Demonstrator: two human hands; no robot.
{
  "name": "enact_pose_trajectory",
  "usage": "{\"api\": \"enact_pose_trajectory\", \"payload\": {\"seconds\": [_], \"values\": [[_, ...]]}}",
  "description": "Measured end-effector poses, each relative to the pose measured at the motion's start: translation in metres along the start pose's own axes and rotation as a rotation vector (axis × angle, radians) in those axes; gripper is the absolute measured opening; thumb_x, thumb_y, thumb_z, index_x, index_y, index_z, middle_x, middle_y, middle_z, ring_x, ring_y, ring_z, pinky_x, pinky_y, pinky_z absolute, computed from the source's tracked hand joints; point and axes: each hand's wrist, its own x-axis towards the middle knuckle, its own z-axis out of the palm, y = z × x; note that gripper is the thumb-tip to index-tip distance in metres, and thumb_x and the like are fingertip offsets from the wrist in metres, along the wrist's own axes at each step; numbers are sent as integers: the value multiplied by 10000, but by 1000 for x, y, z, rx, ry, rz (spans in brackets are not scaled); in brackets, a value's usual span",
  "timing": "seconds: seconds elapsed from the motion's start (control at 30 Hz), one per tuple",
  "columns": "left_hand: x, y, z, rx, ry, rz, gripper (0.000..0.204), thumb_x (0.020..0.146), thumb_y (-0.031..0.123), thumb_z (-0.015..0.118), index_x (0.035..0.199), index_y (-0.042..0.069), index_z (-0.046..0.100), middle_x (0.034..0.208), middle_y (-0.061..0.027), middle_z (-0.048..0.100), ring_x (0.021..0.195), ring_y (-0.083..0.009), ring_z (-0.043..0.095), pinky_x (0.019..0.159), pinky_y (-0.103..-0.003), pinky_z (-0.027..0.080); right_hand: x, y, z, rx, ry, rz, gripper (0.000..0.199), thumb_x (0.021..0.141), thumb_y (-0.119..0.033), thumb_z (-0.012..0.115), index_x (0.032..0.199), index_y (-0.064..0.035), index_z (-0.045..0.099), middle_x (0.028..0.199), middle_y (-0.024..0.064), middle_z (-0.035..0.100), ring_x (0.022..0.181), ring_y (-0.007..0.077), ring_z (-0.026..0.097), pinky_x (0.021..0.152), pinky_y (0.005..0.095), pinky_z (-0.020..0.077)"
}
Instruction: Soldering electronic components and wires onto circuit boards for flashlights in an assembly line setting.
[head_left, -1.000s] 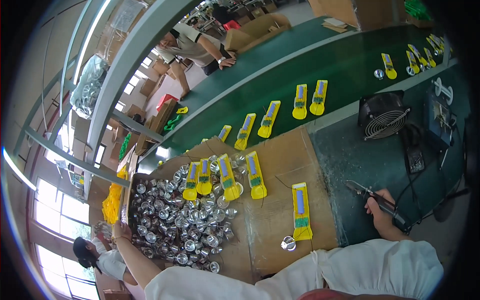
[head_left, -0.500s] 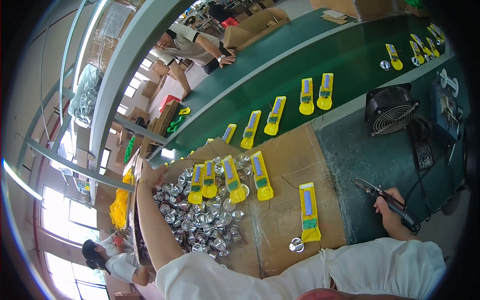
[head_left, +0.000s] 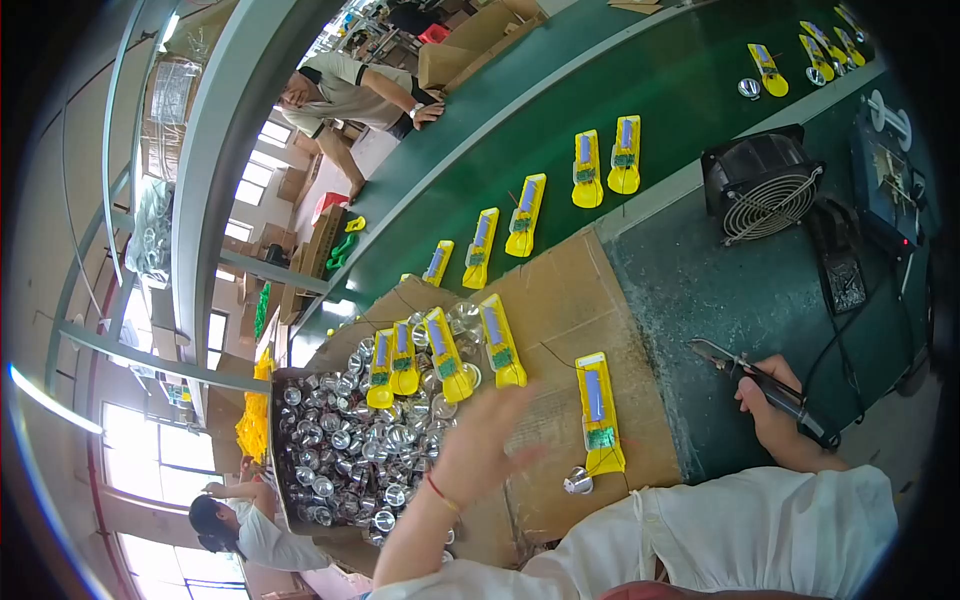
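Observation:
My left hand [head_left: 487, 440], blurred by motion, hovers over the cardboard between the pile of silvery reflector cups [head_left: 345, 435] and a single yellow lamp housing [head_left: 600, 425]. Its thumb and fingers look apart, with nothing visible in them. That housing lies face up with a purple-blue battery, a green circuit board and thin wires; a loose reflector cup [head_left: 578, 481] sits at its near end. On the right, my right hand [head_left: 775, 400] is wrapped round a soldering iron [head_left: 770, 388], its tip pointing left over the green bench, apart from the housing.
Several yellow housings [head_left: 447, 355] lie on and beside the reflector pile. More stand along the green conveyor belt [head_left: 680, 110] beyond. A black fan [head_left: 765, 185] and an iron stand [head_left: 845, 285] occupy the right bench. A co-worker [head_left: 360, 95] leans at the far side.
My left hand has come back from the far left edge of the reflector pile, rightward and nearer, toward the single housing. The right hand keeps its grip on the soldering iron. The view has shifted slightly.

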Motion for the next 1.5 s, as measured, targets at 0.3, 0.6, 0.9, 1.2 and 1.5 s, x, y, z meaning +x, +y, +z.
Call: {"api": "enact_pose_trajectory", "payload": {"seconds": [0.3, 0.6, 0.9, 1.2, 1.5], "values": [[-30, 35, 70, -226, -39, 95, 645, 673, 266, 729, 1233, 92, 460, 1205, -161, 430, 1042, -319, 485, 861, -375, 430, 2, -2, 0, 62, -15, -18, 156, 812, -117, 605, 854, -16, 493, 666, 58, 574, 539, 66, 507, 498, 210, 425], [-31, 38, 111, -141, 175, 122, 306, 695, 186, 702, 977, 106, 614, 1012, -70, 554, 810, -260, 564, 681, -353, 472, 3, -1, -1, 63, -28, -33, 143, 826, -125, 583, 840, -25, 483, 648, 64, 563, 514, 76, 500, 470, 207, 407], [-35, 48, 120, -188, 246, 63, 328, 707, 184, 692, 982, 60, 564, 891, -94, 563, 770, -258, 560, 658, -343, 475, -1, 3, -3, 70, -25, -8, 152, 808, -122, 602, 824, -19, 491, 649, 50, 564, 538, 62, 511, 488, 210, 427], [-24, 41, 123, -195, 237, 13, 306, 698, 180, 708, 956, 75, 582, 815, -87, 544, 710, -250, 564, 599, -340, 471, 3, 1, 0, 20, -36, -36, 179, 812, -146, 604, 827, -20, 478, 643, 55, 563, 528, 67, 502, 480, 209, 414], [-25, 40, 123, -186, 213, 15, 260, 698, 164, 705, 915, 69, 601, 800, -84, 537, 702, -250, 560, 595, -336, 467, 3, 2, -1, 44, -33, -30, 190, 809, -152, 616, 829, -16, 485, 643, 50, 571, 526, 61, 507, 484, 210, 418]]}}
